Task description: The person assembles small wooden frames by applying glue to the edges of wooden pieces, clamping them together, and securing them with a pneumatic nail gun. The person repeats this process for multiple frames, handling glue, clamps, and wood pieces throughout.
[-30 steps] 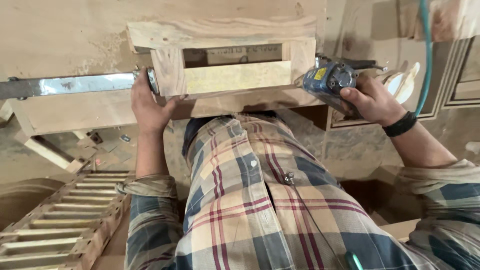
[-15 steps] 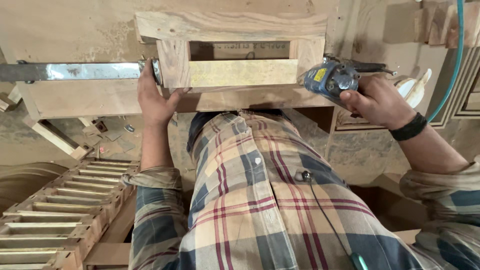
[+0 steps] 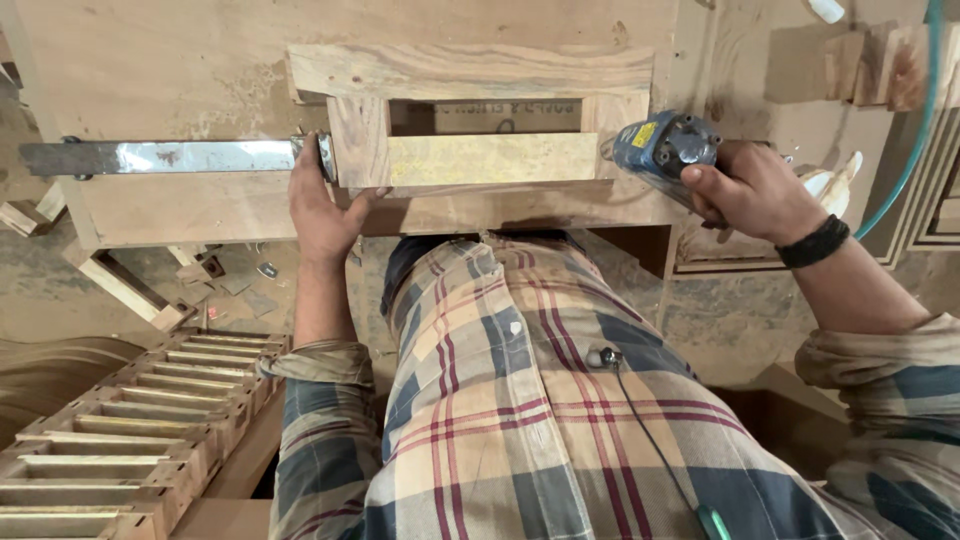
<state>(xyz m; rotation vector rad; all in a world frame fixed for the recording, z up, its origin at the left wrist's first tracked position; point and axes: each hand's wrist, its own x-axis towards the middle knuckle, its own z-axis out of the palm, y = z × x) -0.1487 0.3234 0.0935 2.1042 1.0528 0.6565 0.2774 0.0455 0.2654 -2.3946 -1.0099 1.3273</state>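
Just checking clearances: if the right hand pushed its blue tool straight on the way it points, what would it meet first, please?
Most likely the right end of the wooden frame: the blue tool in the right hand already points at it, seemingly touching.

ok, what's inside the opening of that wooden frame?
Inside the wooden frame, a pale board fills the lower part; a dark gap above shows a panel behind it. What lies deeper is hidden.

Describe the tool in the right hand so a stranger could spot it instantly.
Start at the wooden frame on the plywood bench. At its right end, the right hand grips a blue power tool. It is the only blue, metal-bodied thing among bare wood, unlike the long steel clamp bar opposite.
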